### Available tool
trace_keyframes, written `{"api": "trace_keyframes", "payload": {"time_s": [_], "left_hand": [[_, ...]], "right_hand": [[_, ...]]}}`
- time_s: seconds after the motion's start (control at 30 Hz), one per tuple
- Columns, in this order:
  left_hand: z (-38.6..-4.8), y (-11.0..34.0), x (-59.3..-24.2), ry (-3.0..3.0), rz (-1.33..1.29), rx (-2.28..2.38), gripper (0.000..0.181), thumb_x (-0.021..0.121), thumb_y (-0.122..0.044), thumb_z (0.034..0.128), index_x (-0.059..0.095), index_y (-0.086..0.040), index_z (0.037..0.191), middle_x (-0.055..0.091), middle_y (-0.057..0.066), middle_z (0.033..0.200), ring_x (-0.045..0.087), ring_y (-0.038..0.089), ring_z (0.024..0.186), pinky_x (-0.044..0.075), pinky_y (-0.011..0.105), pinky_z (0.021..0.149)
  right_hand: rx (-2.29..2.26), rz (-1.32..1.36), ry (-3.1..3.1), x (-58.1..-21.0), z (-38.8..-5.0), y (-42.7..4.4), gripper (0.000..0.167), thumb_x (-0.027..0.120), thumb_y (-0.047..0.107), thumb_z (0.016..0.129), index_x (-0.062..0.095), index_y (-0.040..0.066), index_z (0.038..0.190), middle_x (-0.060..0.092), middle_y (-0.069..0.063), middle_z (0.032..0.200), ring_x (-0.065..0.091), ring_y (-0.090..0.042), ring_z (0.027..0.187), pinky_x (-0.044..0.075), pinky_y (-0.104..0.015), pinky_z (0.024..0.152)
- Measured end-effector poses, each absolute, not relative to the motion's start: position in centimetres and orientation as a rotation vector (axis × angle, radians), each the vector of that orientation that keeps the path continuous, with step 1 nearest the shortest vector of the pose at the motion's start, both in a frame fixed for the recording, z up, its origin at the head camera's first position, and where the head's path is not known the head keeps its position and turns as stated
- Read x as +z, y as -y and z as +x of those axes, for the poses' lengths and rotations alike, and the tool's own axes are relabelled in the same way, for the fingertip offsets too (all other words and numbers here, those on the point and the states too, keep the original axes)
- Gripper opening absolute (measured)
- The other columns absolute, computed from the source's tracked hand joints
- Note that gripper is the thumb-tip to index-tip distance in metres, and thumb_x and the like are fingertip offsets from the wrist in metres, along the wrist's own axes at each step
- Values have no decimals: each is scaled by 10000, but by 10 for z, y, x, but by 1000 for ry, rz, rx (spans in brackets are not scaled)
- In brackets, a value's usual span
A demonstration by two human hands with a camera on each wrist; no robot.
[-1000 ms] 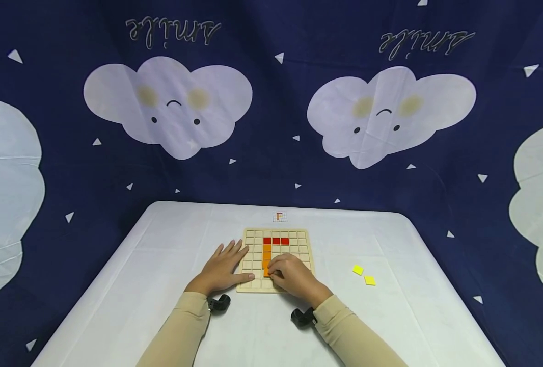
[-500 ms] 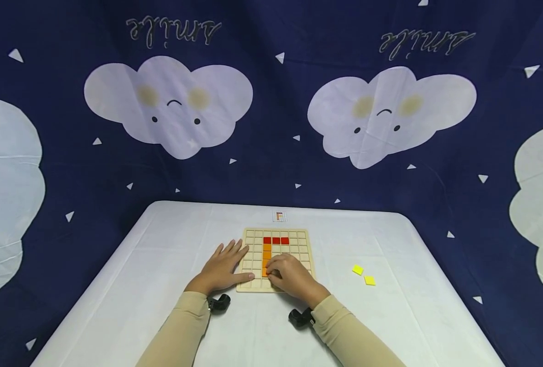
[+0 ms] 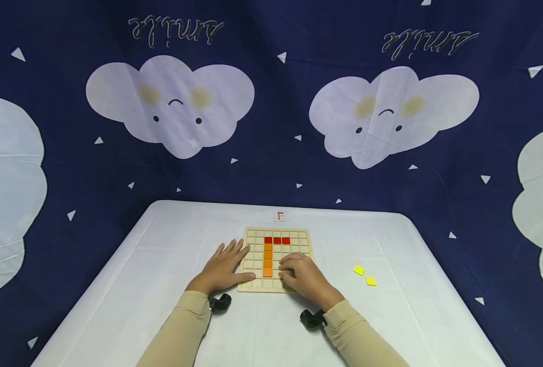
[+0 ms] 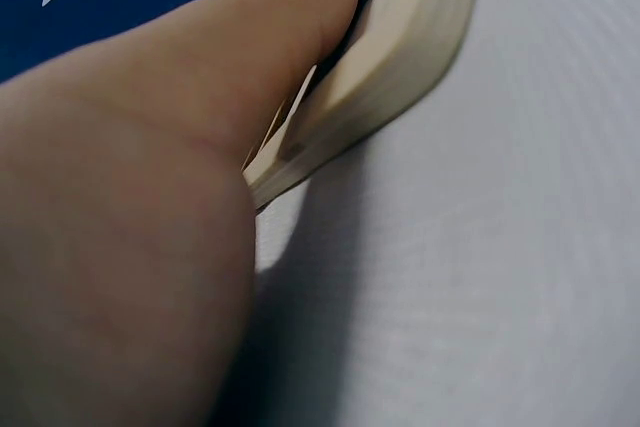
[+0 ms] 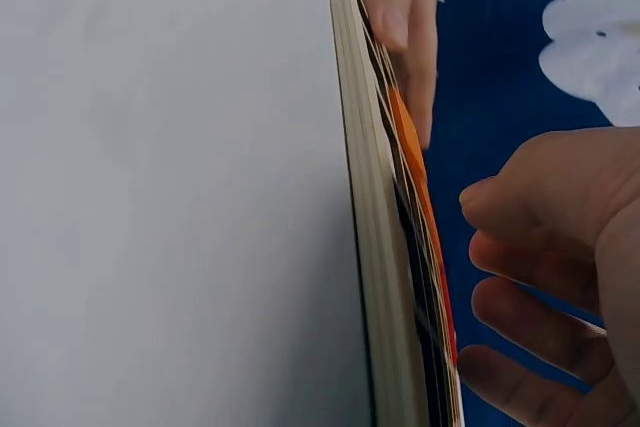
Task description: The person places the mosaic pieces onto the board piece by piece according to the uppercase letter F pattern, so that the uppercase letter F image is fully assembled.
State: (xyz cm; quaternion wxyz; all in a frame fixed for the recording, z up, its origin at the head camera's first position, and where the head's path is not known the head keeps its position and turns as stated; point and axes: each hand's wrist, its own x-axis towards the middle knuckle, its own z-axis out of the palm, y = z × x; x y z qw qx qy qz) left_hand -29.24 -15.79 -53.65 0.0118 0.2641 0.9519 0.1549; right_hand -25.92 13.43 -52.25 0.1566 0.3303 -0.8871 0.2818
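Note:
In the head view a wooden grid board [image 3: 259, 284] lies on the white table. A row of red square tiles [image 3: 277, 240] sits in its cells, and a column of orange square tiles [image 3: 268, 260] runs down from the row's left end. My left hand [image 3: 224, 266] rests on the board's left edge, fingers spread; its thumb reaches over the edge in the left wrist view. Over the right part of the board is my right hand [image 3: 307, 275], fingers loosely bent. The right wrist view shows these fingers [image 5: 530, 317] apart from the board, nothing between them.
Two loose yellow square tiles, a farther one [image 3: 359, 270] and a nearer one [image 3: 371, 281], lie right of the board. Behind the board is a small printed pattern card [image 3: 280, 216]. A dark blue cloth with clouds [image 3: 175, 107] hangs behind the table [image 3: 198, 219].
My right hand has let go of the lowest orange tile and moved right, off the orange column, which now shows in full. My left hand has stayed in place.

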Motion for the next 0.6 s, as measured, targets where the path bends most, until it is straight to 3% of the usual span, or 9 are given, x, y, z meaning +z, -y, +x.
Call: {"api": "trace_keyframes", "payload": {"time_s": [0.6], "left_hand": [[-294, 158, -538, -2962, 820, 496, 988, 564, -775, 923, 378, -134, 1652, 222, 121, 1721, 131, 325, 1586, 24, 525, 1263]], "right_hand": [[751, 583, 2496, -531, -250, -241, 167, 877, -16, 793, 801, 24, 937, 744, -75, 1088, 686, -313, 1042, 566, -503, 917]]}}
